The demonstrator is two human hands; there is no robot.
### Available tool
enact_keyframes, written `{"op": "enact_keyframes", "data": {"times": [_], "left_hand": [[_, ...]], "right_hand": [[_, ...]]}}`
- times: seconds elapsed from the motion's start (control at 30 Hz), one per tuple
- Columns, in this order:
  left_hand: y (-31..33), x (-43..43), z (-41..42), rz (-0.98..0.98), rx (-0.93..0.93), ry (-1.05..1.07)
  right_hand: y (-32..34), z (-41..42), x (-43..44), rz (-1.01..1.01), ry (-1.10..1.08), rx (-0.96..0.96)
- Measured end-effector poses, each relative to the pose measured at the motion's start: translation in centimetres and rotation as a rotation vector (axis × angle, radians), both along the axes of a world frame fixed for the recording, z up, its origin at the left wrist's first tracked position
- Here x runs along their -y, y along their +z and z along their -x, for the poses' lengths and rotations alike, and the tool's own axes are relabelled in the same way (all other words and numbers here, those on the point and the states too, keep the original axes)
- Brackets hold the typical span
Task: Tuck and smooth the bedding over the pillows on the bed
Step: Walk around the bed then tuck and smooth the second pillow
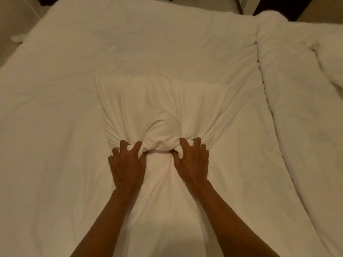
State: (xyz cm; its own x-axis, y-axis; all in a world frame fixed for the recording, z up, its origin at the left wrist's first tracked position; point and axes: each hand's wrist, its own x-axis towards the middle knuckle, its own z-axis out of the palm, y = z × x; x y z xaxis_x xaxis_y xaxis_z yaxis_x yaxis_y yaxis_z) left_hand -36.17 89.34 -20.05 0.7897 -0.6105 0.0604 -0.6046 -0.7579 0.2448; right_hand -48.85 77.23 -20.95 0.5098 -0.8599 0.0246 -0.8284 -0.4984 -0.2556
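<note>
A white pillow (159,104) lies in the middle of the bed, on top of the white bedding (55,127). Its near edge is bunched and creased where both hands clutch it. My left hand (128,164) grips the near left part of that edge, fingers dug into the fabric. My right hand (191,160) grips the near right part the same way. Folds fan out from both grips across the pillow. The far edge of the pillow lies flat and straight.
A thick white duvet (300,101) lies rolled and rumpled along the right side of the bed. The bed's far edge (141,4) meets dark furniture at the top. Pale floor (11,21) shows at the far left.
</note>
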Motion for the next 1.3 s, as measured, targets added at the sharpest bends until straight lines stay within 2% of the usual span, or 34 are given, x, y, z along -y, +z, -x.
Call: {"op": "enact_keyframes", "data": {"times": [0.13,0.23,0.43,0.57,0.73,0.9,1.13,1.3], "left_hand": [[6.0,-2.1,3.4,0.093,-0.069,-0.001],[12.0,-5.6,6.8,0.084,-0.083,-0.058],[27.3,-8.9,11.9,-0.006,-0.161,-0.133],[34.0,-9.6,15.5,-0.084,-0.12,-0.271],[35.0,-12.6,21.4,-0.166,-0.125,-0.451],[34.5,-12.3,26.3,-0.089,-0.025,-0.547],[34.9,-8.2,34.5,-0.028,0.098,-0.513],[34.8,-6.1,42.1,0.022,0.104,-0.492]], "right_hand": [[5.7,2.7,-2.3,-0.201,-0.013,0.012],[12.3,6.8,-5.4,-0.315,-0.001,0.022],[27.7,13.9,-9.3,-0.379,-0.08,-0.032],[33.7,18.6,-11.3,-0.412,-0.16,-0.045],[34.1,25.8,-16.7,-0.436,-0.302,-0.072],[34.3,31.6,-18.2,-0.339,-0.412,-0.023],[36.2,39.9,-14.0,-0.216,-0.429,0.07],[37.0,47.3,-11.3,-0.166,-0.434,0.079]]}}
